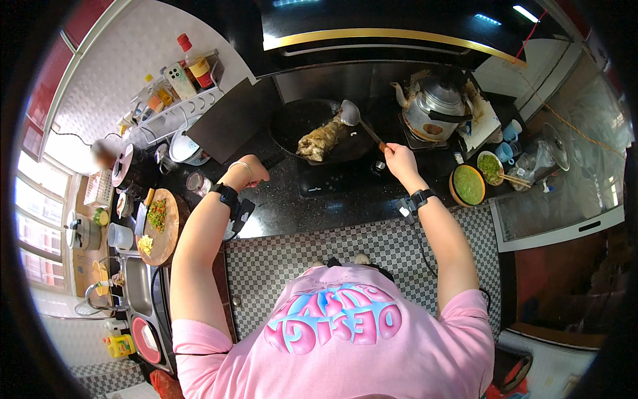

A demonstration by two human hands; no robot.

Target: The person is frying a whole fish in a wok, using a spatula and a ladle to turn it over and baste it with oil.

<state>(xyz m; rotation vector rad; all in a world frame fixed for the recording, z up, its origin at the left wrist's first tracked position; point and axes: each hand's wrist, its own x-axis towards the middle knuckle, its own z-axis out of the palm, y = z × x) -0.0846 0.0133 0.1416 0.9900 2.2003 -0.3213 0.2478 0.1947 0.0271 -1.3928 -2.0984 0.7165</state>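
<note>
A dark wok (289, 127) stands on the cooktop with a lump of browned food (320, 141) in it, whose kind I cannot tell. My right hand (401, 160) grips the wooden-ended handle of a metal ladle (350, 113). The ladle's bowl rests at the upper right end of the food. To the wok's lower left, my left hand (253, 170) is closed around the end of the wok's black handle (275, 159). Its palm and most of its fingers are hidden.
A metal kettle (434, 109) stands right of the wok. Farther right are a bowl of green liquid (467, 184) and a bowl of chopped greens (490, 167) with chopsticks. At left, a round chopping board (169, 234) holds a knife (142, 215) and chopped ingredients, near a sink (139, 287).
</note>
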